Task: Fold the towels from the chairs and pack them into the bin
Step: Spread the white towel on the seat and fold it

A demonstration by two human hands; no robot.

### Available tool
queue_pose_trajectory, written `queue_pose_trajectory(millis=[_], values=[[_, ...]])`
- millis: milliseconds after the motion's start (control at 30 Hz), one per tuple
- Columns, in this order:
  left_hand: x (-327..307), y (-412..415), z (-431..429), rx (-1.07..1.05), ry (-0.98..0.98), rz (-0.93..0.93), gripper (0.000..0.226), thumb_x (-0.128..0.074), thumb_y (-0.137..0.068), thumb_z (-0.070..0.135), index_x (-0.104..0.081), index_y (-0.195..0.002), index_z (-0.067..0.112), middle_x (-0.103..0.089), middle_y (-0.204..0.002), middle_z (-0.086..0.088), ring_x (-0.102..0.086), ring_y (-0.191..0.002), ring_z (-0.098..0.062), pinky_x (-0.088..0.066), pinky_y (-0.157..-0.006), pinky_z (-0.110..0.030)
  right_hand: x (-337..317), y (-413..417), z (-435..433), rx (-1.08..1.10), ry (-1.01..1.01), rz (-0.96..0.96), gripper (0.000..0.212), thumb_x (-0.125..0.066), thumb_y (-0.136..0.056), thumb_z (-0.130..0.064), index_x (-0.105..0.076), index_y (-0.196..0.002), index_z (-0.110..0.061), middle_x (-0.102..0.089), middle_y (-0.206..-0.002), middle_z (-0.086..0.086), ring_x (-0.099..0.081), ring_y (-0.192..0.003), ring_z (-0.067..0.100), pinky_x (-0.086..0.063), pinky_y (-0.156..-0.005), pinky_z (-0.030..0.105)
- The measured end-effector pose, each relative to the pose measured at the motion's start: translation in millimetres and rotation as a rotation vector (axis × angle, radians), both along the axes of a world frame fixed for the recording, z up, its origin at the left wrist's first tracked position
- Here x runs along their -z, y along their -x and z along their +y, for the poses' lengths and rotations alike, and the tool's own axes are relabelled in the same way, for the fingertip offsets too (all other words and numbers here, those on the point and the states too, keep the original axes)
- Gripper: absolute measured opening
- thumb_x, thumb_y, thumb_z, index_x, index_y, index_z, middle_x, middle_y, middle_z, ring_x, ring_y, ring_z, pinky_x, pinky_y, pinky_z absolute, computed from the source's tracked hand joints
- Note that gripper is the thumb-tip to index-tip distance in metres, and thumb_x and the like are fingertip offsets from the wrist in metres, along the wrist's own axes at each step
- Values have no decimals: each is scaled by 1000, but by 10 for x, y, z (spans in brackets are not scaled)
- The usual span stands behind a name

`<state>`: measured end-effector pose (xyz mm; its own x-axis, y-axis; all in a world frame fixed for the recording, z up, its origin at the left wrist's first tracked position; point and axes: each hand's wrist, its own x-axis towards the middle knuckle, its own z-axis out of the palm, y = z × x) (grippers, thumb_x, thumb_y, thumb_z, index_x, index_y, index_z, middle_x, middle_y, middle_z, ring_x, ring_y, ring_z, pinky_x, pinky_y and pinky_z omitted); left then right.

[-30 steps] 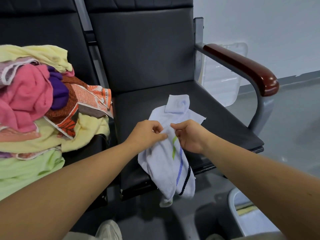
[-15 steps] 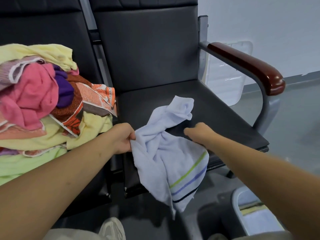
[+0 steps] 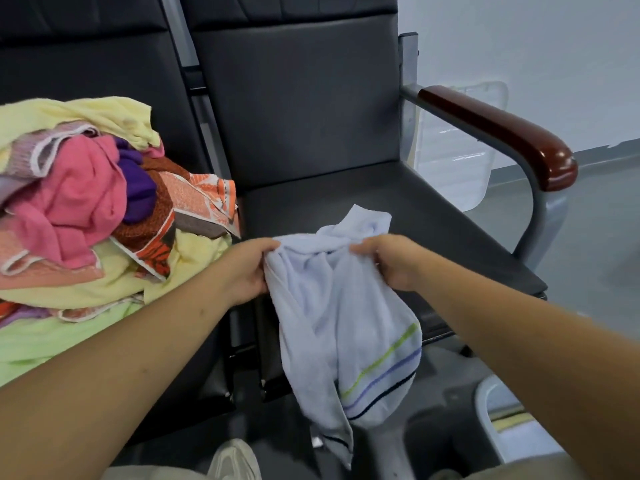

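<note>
- The left hand and the right hand each grip the pale blue towel by its bunched upper part. The fingers of both hands are curled into the cloth, and the hands are fairly close together over the front of the black chair seat.
- The towel hangs crumpled from that grip. Its striped end dangles past the seat's front edge toward the floor, and a loose flap pokes up between the hands.
- The step in hand, as I judge it, is opening the towel out before the first fold.
- To do it well, work each hand outward along the top hem to a corner, then draw the hands apart until the cloth hangs flat — a short shake should free the twisted middle.
- Lay it on the bare seat with the stripes square to the edge, and lift it enough that the low end stays off the floor.
- The heap of towels on the neighbouring seat to the left is unfolded.
- The bin stands on the floor at lower right — only its rim and a little of its inside show.
</note>
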<state>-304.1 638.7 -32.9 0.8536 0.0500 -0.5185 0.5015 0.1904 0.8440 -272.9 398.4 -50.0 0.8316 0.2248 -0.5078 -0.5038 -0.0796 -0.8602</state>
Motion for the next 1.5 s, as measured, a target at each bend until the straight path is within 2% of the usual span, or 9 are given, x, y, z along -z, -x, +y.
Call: queue_pose_trajectory(millis=[167, 333, 400, 500, 767, 967, 1200, 1367, 1500], values=[[-297, -144, 216, -201, 195, -137, 24, -57, -92, 11, -68, -111, 1, -73, -112, -14, -71, -99, -26, -57, -91, -38, -574, 92, -375, 412, -704, 14, 17, -52, -93, -4, -67, -95, 3, -71, -90, 15, -73, -76, 32, -61, -73, 40], [-599, -270, 358, -269, 170, -204, 21, -58, -94, 13, -73, -106, 6, -77, -99, -8, -73, -94, -23, -59, -71, -35, -958, 112, -496, 563, -857, -125, 32, -46, -92, -6, -65, -67, -2, -66, -79, 10, -69, -70, 30, -57, -79, 37], [-863, -330, 321, -225, 190, -312, 25, -50, -97, 4, -75, -94, 2, -76, -91, -10, -74, -86, -21, -57, -83, -37, -1176, 99, -537, 540, -850, -181, 27, -48, -93, -9, -71, -86, 2, -71, -100, 14, -71, -95, 33, -54, -93, 40], [-1390, -438, 298, -161, 245, -555, 29, -42, -100, -2, -62, -122, 1, -73, -108, -13, -72, -98, -22, -56, -91, -35, -1543, 42, -607, 548, -863, -267, 35, -52, -91, -9, -66, -122, -2, -67, -126, 12, -64, -118, 34, -48, -104, 46], [-2198, -541, 269, 136, -414, -556, 22, -44, -104, 7, -65, -102, 13, -66, -95, -8, -66, -75, -16, -58, -60, -26, -2101, 58, -675, 293, -499, -241, 8, -58, -95, -14, -64, -101, -12, -66, -83, 4, -69, -76, 22, -54, -85, 33], [-2358, -502, 238, 150, -13, -462, 24, -64, -85, 5, -67, -109, 3, -76, -103, -8, -73, -95, -16, -59, -76, -25, -2043, 103, -718, 406, -780, -236, 23, -58, -86, -4, -62, -109, -2, -64, -84, 12, -71, -69, 31, -58, -71, 38], [-2216, -420, 338, 240, -654, -456, 29, -46, -96, -3, -69, -105, 11, -73, -99, -12, -73, -88, -24, -59, -66, -32, -1897, -65, -879, 408, -585, -319, 48, -51, -92, -2, -59, -138, -15, -63, -136, 12, -65, -107, 29, -56, -91, 41], [-2145, -502, 337, 105, -408, -341, 18, -46, -100, 5, -61, -92, 6, -63, -104, -15, -68, -71, -19, -55, -55, -30, -1795, -122, -1022, 322, -494, -380, 61, -57, -83, 5, -59, -138, -21, -63, -136, 8, -65, -118, 26, -56, -92, 38], [-2207, -522, 318, 170, -80, -390, 26, -61, -90, -3, -60, -115, 1, -65, -118, -17, -71, -96, -24, -59, -72, -32, -1820, -147, -1069, 251, -348, -456, 46, -64, -89, -1, -63, -133, -15, -65, -134, 5, -67, -114, 23, -59, -86, 33]])
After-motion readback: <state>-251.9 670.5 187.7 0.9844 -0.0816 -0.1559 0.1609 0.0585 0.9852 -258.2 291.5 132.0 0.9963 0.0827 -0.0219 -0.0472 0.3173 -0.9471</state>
